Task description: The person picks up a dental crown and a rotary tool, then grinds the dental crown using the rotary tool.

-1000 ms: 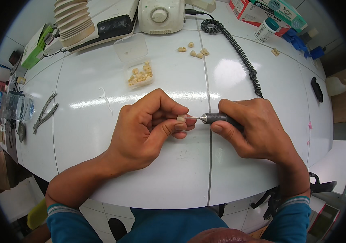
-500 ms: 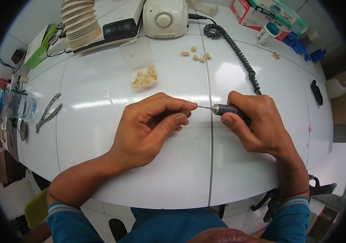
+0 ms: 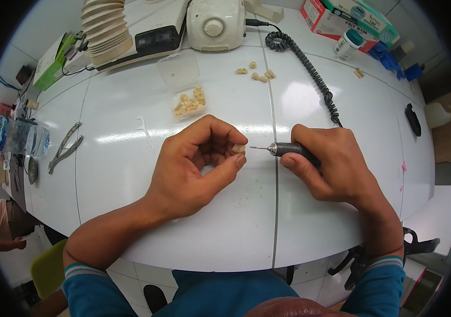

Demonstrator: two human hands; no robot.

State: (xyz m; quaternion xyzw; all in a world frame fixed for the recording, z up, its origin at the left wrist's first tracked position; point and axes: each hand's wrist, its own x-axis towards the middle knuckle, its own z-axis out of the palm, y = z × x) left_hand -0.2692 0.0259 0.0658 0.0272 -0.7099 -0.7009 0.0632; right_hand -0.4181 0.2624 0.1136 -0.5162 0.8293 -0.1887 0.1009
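Pinched between the thumb and forefinger of my left hand is a small cream-coloured tooth. My right hand is wrapped round a dark rotary handpiece, whose thin metal bur points left at the tooth with a small gap between them. A coiled black cord runs from behind my right hand back to a white control unit with a round knob. Beyond my left hand an open clear plastic box holds several similar teeth.
Several loose teeth lie at the back middle. Pliers and a thin white floss pick are on the left, near a water bottle. A white pleated hose stands at the back left; boxes and a teal-capped jar at the back right.
My left thumb and forefinger have shifted, bringing the tooth into view. The handpiece has moved slightly left, and its bur no longer meets my left fingertip. A person now shows at the far left.
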